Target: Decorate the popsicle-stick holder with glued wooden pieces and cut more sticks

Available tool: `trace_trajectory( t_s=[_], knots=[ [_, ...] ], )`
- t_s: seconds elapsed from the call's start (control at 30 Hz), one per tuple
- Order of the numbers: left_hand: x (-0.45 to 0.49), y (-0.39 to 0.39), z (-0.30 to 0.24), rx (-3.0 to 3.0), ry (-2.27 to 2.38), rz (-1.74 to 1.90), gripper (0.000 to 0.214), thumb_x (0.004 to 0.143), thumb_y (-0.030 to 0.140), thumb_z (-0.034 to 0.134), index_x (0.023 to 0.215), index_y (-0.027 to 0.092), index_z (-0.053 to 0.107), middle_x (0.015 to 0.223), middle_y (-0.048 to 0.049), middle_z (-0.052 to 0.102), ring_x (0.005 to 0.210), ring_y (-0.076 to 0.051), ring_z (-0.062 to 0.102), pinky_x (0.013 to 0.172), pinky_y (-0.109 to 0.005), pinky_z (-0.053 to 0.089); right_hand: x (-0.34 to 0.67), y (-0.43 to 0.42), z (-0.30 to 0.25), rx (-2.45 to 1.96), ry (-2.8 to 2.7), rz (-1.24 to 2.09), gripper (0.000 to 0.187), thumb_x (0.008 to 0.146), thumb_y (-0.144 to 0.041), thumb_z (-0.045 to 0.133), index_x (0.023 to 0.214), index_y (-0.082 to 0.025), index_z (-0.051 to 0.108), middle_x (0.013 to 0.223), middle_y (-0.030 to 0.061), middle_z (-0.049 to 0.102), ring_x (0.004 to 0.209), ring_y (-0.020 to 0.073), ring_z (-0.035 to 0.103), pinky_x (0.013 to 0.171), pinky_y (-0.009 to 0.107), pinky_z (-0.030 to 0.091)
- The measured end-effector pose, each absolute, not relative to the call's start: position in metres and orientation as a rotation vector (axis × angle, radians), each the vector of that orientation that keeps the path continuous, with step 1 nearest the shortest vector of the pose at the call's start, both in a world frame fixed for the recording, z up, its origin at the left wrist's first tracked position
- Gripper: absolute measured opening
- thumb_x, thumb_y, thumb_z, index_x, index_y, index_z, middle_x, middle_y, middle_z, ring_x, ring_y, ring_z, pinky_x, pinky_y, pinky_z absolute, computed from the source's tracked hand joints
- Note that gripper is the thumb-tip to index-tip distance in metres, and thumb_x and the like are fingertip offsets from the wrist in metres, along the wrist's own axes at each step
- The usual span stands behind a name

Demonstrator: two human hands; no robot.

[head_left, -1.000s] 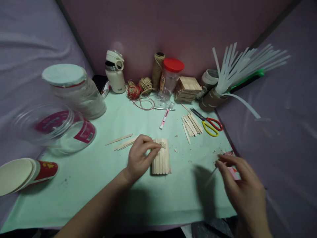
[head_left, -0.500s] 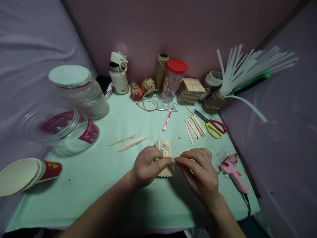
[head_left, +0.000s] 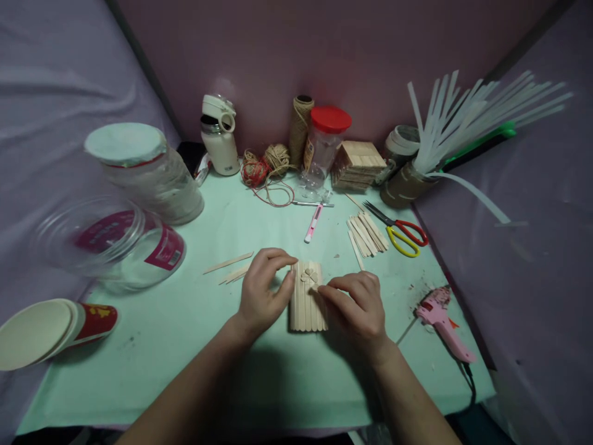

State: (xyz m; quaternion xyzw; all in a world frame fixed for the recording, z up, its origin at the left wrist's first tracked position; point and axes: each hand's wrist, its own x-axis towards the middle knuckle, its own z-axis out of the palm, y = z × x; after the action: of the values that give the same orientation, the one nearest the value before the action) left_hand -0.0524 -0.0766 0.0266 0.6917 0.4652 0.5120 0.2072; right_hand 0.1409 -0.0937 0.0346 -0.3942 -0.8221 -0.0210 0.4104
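A small panel of craft sticks [head_left: 308,315] laid side by side lies on the table in front of me. On its upper part is a flower shape [head_left: 309,275] of small wooden pieces. My left hand [head_left: 265,290] holds the panel's left edge, index fingertip at the top corner and thumb lower down. Over the right side, my right hand [head_left: 356,303] pinches a small wooden piece [head_left: 315,288] just below the flower; whether it touches the panel I cannot tell. A few loose sticks [head_left: 229,262] lie beyond my left hand.
A pink glue gun [head_left: 445,324] lies at the right with its cord. Farther back are scissors [head_left: 398,232], a pile of craft sticks [head_left: 367,235] and a pink utility knife [head_left: 314,224]. Clear tubs [head_left: 162,247] and paper cups [head_left: 95,321] stand at the left.
My left hand has moved from the panel's right edge back to its left edge. My right hand has come left and slightly up, bringing the small piece near the flower.
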Motion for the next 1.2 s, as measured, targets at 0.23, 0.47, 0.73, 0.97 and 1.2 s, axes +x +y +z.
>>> trace_trajectory(
  t_s=[0.23,0.47,0.73,0.97,1.2],
  knots=[
    [-0.052,-0.070,0.027,1.706,1.282,1.212,0.023,0.083,0.012,0.052,0.099,0.023,0.063,0.108,-0.0063,0.062,0.106,-0.021,0.057,0.091,-0.037,0.045,0.141,-0.091,0.019,-0.975,-2.072,-0.040,0.026,0.079,-0.008,0.067,0.102,-0.022,0.064,0.084,0.0032,0.068,0.077,0.0176,0.054,0.072,0.036,0.040],
    [-0.052,-0.070,0.028,1.679,1.266,1.093,0.028,0.079,0.009,0.054,0.101,0.023,0.064,0.113,-0.0082,0.062,0.110,-0.022,0.057,0.095,-0.041,0.045,0.141,-0.089,0.015,-0.983,-2.071,-0.020,0.028,0.082,-0.010,0.065,0.106,-0.024,0.064,0.084,0.0031,0.068,0.078,0.0182,0.054,0.072,0.037,0.041],
    [-0.052,-0.073,0.025,1.622,1.172,0.995,0.045,0.074,0.014,0.063,0.118,0.025,0.060,0.125,-0.0093,0.060,0.118,-0.027,0.054,0.105,-0.048,0.041,0.141,-0.089,0.012,-0.977,-2.070,0.012,0.029,0.081,-0.009,0.066,0.107,-0.023,0.064,0.087,0.0044,0.068,0.080,0.0192,0.055,0.073,0.038,0.042],
    [-0.051,-0.073,0.026,1.614,1.175,0.950,0.048,0.073,0.018,0.067,0.120,0.026,0.060,0.125,-0.0084,0.060,0.118,-0.027,0.054,0.105,-0.048,0.040,0.140,-0.088,0.015,-0.978,-2.073,0.028,0.028,0.081,-0.010,0.065,0.106,-0.023,0.064,0.086,0.0047,0.068,0.079,0.0190,0.055,0.071,0.037,0.041],
    [-0.050,-0.072,0.025,1.617,1.213,0.909,0.047,0.074,0.019,0.066,0.120,0.027,0.058,0.123,-0.0074,0.061,0.116,-0.026,0.055,0.103,-0.045,0.041,0.140,-0.088,0.015,-0.983,-2.086,0.036,0.028,0.080,-0.008,0.066,0.104,-0.022,0.064,0.087,0.0056,0.068,0.079,0.0196,0.055,0.072,0.038,0.042]
  ],
)
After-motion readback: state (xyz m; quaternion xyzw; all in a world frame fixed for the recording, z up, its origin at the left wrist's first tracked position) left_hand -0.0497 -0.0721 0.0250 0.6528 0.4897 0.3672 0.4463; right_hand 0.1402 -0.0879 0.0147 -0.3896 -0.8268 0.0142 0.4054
